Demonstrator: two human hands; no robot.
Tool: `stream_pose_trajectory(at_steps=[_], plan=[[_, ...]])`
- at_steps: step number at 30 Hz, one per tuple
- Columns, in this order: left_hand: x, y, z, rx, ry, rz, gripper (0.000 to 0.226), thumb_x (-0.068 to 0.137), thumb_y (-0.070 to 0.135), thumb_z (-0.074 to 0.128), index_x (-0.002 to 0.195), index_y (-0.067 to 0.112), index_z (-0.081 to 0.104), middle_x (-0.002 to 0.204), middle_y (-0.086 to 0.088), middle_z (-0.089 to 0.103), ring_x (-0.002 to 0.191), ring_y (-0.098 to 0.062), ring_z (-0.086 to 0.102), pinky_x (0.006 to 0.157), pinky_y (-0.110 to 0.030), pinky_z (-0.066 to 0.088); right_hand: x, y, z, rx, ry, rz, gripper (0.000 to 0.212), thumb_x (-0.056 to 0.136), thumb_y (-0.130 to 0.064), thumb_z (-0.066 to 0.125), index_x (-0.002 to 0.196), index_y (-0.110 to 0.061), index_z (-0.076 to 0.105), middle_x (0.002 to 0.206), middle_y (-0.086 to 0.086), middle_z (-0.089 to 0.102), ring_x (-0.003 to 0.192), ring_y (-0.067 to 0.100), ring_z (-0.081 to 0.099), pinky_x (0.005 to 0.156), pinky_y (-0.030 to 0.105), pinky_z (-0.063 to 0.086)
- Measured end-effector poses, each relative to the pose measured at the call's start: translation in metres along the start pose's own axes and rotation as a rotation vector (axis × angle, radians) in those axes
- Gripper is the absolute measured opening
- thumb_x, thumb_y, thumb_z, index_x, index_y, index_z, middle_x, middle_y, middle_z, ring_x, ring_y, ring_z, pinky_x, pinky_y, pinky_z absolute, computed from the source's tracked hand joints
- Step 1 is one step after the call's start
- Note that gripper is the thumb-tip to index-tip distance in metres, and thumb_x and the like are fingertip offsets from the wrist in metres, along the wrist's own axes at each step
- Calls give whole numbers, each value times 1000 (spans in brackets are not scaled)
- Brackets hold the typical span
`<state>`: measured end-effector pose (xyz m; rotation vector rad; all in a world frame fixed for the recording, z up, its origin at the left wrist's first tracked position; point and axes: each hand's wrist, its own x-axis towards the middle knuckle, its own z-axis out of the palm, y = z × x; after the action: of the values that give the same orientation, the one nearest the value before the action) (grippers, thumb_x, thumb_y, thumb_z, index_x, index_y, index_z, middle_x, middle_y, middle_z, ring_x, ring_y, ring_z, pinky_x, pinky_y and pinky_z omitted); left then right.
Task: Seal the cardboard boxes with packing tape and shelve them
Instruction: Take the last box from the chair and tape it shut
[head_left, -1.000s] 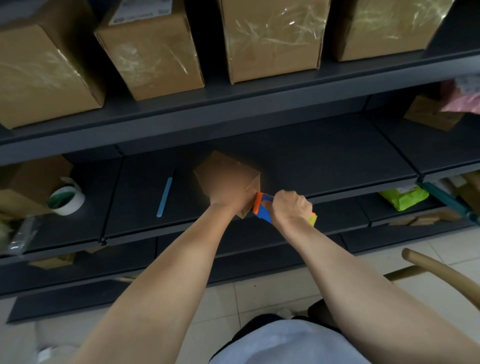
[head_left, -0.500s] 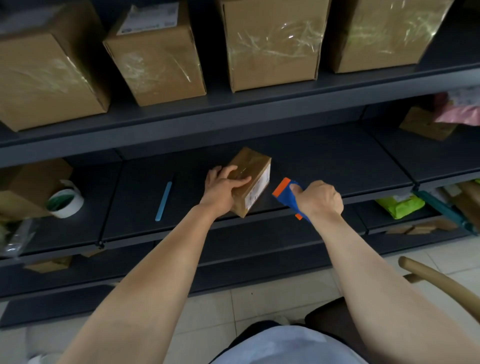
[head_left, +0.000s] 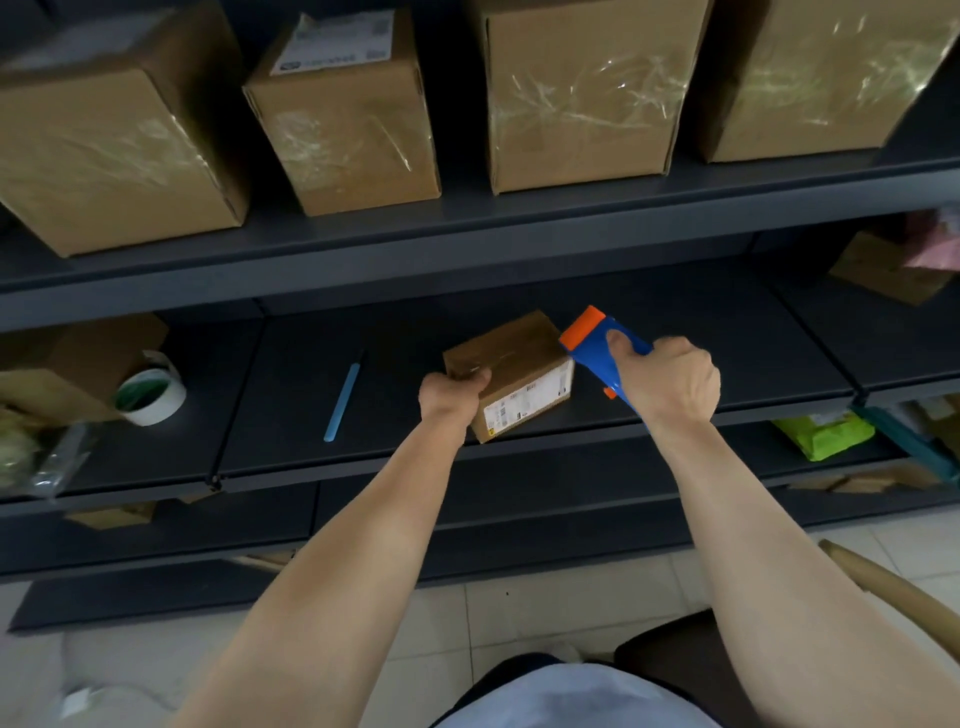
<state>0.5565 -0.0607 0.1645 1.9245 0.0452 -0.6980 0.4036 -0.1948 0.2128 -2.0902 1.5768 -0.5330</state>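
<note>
Curling tight, the left hand grips the box, the right hand the tape dispenser.

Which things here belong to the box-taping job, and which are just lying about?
Job: small cardboard box, gripped by left hand; blue tape dispenser, held in right hand; taped boxes on upper shelf.
Lying about: white tape roll; blue stick; green packet.

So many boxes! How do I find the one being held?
Find the dark shelving, then the shelf under the big boxes. Near its front edge the left hand grips the small box, beside the blue tape dispenser. Far smaller than them, it has a white side label.
</note>
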Motion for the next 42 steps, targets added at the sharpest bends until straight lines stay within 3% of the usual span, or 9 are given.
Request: stream_pose_trajectory(at_steps=[8, 12, 20, 23, 26, 29, 33, 37, 42], plan=[[20, 24, -12, 125, -79, -3, 13, 90, 10, 60, 103, 8, 60, 113, -17, 63, 89, -26, 63, 79, -37, 53, 18, -8, -22, -7, -121, -130, 59, 75, -67, 58, 56, -12, 47, 55, 4, 50, 51, 21, 51, 46, 25, 30], [22, 33, -12, 166, -171, -11, 37, 93, 12, 55, 130, 11, 51, 118, -13, 60, 83, -19, 58, 66, -31, 45, 18, -10, -19, -8, -245, -136, 60, 73, -69, 60, 58, -12, 47, 58, 4, 50, 51, 20, 50, 46, 26, 32], [23, 26, -13, 103, -92, 16, 16, 84, 15, 68, 97, 11, 60, 99, -10, 67, 69, -15, 61, 54, -24, 42, 22, -14, -23, 89, -342, -117, 60, 70, -70, 63, 65, -11, 54, 63, 6, 57, 54, 19, 54, 48, 26, 36], [21, 23, -15, 160, 19, 158, 44, 84, 21, 70, 124, 12, 54, 116, -8, 61, 92, -20, 63, 74, -32, 53, 20, -15, -22, 114, -381, -116, 59, 71, -68, 63, 68, -9, 57, 66, 6, 58, 57, 19, 55, 50, 26, 37], [11, 29, -16, 260, 163, 412, 22, 90, 33, 59, 108, 20, 60, 109, -4, 62, 103, -21, 60, 80, -33, 52, 14, -14, -20, 181, -399, -131, 56, 73, -65, 63, 67, -9, 57, 66, 6, 59, 58, 19, 56, 51, 27, 38], [-7, 44, -10, 53, -171, 269, 32, 91, 48, 53, 93, 17, 63, 90, -3, 68, 81, -16, 68, 61, -24, 52, 10, -17, -20, 255, -410, -149, 58, 75, -64, 63, 75, -7, 63, 70, 8, 64, 63, 21, 61, 55, 27, 41], [-19, 53, -10, -276, -514, -3, 33, 87, 40, 63, 101, 11, 62, 87, -7, 68, 85, -19, 66, 62, -27, 54, 10, -21, -24, 258, -441, -173, 57, 76, -64, 62, 76, -7, 64, 72, 8, 65, 65, 20, 61, 55, 27, 40], [-15, 53, -8, -217, -411, 84, 9, 89, 21, 62, 90, 12, 62, 78, -4, 63, 73, -14, 60, 55, -22, 49, 7, -20, -25, 254, -474, -166, 54, 75, -66, 62, 75, -12, 63, 74, 5, 65, 68, 19, 61, 54, 26, 39], [12, 59, -18, -93, -132, 133, 17, 90, 23, 63, 78, 11, 59, 67, -2, 58, 54, -9, 52, 44, -17, 39, 12, -18, -33, 145, -534, -151, 71, 59, -79, 65, 83, -12, 63, 82, 2, 64, 71, 17, 60, 53, 26, 37]])
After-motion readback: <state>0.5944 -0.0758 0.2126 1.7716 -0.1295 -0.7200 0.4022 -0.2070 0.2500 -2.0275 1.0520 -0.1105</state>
